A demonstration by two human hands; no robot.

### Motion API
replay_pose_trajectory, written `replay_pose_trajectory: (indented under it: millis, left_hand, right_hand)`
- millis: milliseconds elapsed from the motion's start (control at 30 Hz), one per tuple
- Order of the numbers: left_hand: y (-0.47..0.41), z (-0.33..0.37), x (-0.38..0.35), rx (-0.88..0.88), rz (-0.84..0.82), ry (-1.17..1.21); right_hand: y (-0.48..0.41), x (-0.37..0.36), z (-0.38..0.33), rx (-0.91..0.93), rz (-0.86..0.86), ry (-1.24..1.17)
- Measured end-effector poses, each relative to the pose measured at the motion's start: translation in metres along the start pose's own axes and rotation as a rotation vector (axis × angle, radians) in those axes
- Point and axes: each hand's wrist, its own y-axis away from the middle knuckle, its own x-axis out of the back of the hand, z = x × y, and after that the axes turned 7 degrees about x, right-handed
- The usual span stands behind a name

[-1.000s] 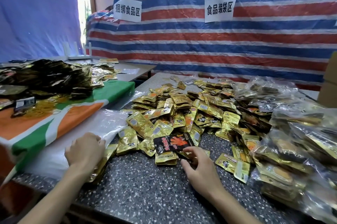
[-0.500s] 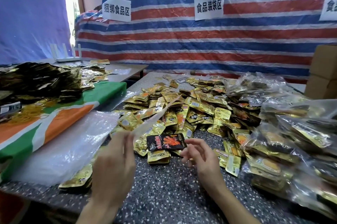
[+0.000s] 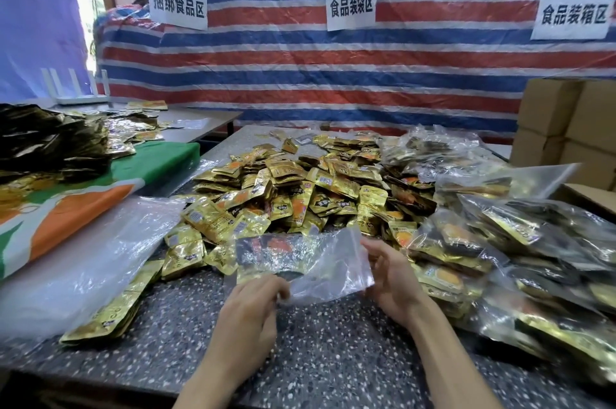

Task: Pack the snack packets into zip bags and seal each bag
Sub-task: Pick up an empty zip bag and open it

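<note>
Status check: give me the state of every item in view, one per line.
zip bag, clear, held above the table between both hands, seems empty.
left hand, pinches the bag's near edge.
right hand, holds the bag's right edge.
gold snack packets, loose, heaped on the table.
filled bags, packed, piled at right; seals unclear.
cardboard boxes, stacked at far right.

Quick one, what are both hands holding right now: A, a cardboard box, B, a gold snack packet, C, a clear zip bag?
C: the left hand and right hand each grip a side of the clear zip bag, held up before the packet pile.
</note>
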Motion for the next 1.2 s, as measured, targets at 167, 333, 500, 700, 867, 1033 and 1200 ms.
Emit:
replay_pose_trajectory:
  millis: [167,333,500,700,867,1033,1200]
  left_hand:
    - [0.000,0.004,0.000,0.019,-0.061,-0.046]
    - [0.001,0.002,-0.001,-0.007,-0.075,-0.038]
    - [-0.004,0.013,0.000,0.058,-0.074,0.087]
    - [-0.025,0.059,-0.022,0.303,-0.161,0.653]
    - [-0.025,0.053,-0.038,0.366,-0.139,0.741]
    - [-0.024,0.045,-0.039,0.366,0.010,0.860]
    - [-0.017,0.052,-0.035,0.253,0.232,0.869]
  right_hand:
    - [0.001,0.005,0.002,-0.073,-0.096,0.033]
    - [-0.001,0.008,0.008,-0.111,-0.156,0.177]
    - [0.000,0.008,0.007,-0.038,-0.203,0.137]
    - [0.004,-0.003,0.011,-0.004,-0.295,0.209]
    - [0.003,-0.005,0.017,0.007,-0.220,0.263]
    - [0.003,-0.008,0.016,0.122,-0.171,0.250]
    - [0.001,-0.007,0.009,0.369,0.214,0.416]
